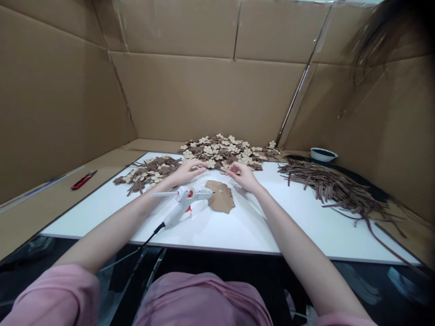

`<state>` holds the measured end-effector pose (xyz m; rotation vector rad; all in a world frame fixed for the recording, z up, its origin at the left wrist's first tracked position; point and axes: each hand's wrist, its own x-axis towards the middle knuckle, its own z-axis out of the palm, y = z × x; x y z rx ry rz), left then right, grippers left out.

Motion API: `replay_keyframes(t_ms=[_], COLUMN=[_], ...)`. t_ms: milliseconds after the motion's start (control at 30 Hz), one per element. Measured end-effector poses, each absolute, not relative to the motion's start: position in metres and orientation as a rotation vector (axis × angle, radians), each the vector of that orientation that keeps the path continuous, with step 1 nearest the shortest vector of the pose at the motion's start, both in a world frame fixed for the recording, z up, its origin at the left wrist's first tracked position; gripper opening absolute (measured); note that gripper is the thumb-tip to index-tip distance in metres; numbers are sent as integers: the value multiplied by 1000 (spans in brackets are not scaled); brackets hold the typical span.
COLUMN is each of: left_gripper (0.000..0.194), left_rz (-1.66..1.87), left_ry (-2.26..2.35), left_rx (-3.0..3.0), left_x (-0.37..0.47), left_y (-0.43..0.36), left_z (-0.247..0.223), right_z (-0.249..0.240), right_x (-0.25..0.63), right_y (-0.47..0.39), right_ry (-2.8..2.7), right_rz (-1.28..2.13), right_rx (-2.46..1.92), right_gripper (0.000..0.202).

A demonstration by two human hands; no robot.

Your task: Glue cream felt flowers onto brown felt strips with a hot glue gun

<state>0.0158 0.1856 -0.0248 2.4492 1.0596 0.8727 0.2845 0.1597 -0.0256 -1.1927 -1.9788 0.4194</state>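
Observation:
At the front edge of a heap of cream and brown flower cutouts (217,149), my left hand (190,173) has its fingers stretched out and thumb apart, with nothing seen in it. Across from it, my right hand (243,175) is closed in a pinch beside the same heap. What its fingertips hold, if anything, is too small to make out. Between my forearms, a white hot glue gun (176,213) with a red trigger rests on the white board. Its nozzle points at a ragged brown scrap (220,201) that carries a small pale spot.
A smaller pile of flower pieces and strips (149,172) lies left of my left hand. Many brown strips (333,185) are heaped at right, near a white bowl (323,155) of dark contents. A red cutter (84,180) lies far left. Cardboard walls (204,95) surround the white board (91,217).

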Motion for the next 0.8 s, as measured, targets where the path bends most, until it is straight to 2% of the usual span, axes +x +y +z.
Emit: replay_keyframes(t_ms=[300,800], left_gripper=[40,41], left_rz=[853,970], left_ry=[772,933], left_rx=[2373,2147], left_x=[43,37], left_y=[164,164], left_z=[-13,-10], right_z=[-23,-25], right_x=[269,269], right_y=[151,149], right_ry=[-2053,-2076], right_rz=[480,642], right_rx=[-956,-994], right_gripper=[17,18])
